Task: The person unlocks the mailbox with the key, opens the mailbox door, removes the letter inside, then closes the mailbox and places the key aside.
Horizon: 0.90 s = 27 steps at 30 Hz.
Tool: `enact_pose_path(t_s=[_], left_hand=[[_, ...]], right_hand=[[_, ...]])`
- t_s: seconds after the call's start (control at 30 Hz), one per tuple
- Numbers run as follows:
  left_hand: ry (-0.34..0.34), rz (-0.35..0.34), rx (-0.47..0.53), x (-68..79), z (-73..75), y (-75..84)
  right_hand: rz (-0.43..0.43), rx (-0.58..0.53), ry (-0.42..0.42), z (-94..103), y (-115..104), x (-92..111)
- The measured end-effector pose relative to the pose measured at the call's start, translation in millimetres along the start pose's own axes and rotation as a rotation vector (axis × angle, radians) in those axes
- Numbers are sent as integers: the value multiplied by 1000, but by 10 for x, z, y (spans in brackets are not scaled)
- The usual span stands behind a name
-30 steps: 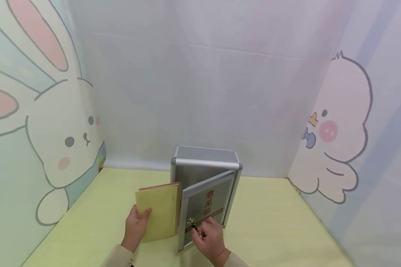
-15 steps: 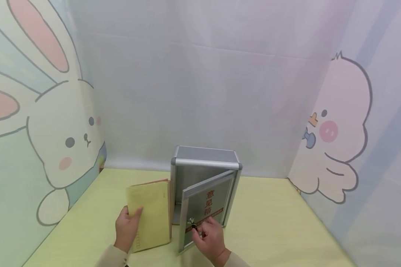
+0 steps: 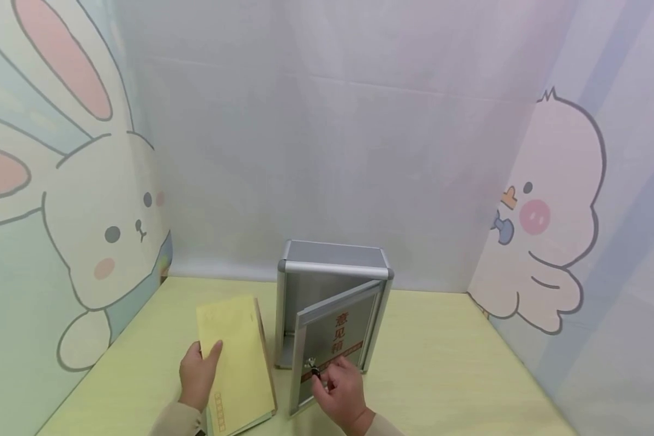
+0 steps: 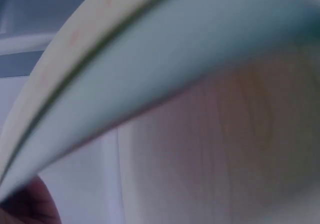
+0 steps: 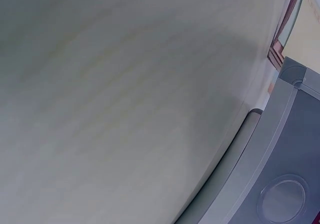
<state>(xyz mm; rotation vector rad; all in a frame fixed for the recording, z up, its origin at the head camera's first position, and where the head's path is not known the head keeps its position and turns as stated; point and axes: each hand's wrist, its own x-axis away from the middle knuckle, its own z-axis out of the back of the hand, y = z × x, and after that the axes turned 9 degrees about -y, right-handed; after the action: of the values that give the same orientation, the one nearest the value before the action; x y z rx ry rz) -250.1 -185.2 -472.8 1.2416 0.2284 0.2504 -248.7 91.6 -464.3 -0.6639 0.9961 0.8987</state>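
Envelopes in the left hand beside an open suggestion box

A person's left hand (image 3: 196,375), to the left of the metal box and nearer the viewer, grips a stack of envelopes (image 3: 234,363), thumb pressed on the front one. That front envelope is yellow, with a row of small orange squares printed near its lower end. Reddish-brown edges show behind it, and the blurred left wrist view shows a pale blue-green layer beneath it. The stack leans just beside the box, apart from it; whether its lower edge touches the table cannot be told.

The right hand (image 3: 340,387), in front of the box, has curled fingers and pinches a small black piece (image 3: 315,372) at the silver lock (image 3: 311,363); it may be a key, but is too small to tell. The lock sits on the box's door (image 3: 318,339), which stands partway open and carries red Chinese characters above a red band.

The silver-grey suggestion box (image 3: 335,254) stands upright on a pale yellow table (image 3: 430,363). Behind it hangs a whitish curtain (image 3: 327,151); well to its left is a printed cartoon rabbit (image 3: 98,224), well to its right a cartoon chick (image 3: 556,175)
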Motion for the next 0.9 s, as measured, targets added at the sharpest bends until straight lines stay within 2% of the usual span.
enact_pose_path(t_s=[0.27, 0.4, 0.6, 0.73, 0.9], left_hand=[[-56, 144, 68, -87, 80, -203], [-113, 179, 70, -114, 113, -258], [-159, 219, 100, -156, 157, -432], [-196, 257, 127, -182, 190, -484], [-277, 349, 259, -179, 272, -501]], right_hand=[[3, 10, -10, 0, 14, -1], [21, 11, 6, -10, 29, 6], [20, 0, 4, -15, 32, 10], [17, -1, 5, -14, 27, 8], [8, -1, 1, -11, 23, -1]])
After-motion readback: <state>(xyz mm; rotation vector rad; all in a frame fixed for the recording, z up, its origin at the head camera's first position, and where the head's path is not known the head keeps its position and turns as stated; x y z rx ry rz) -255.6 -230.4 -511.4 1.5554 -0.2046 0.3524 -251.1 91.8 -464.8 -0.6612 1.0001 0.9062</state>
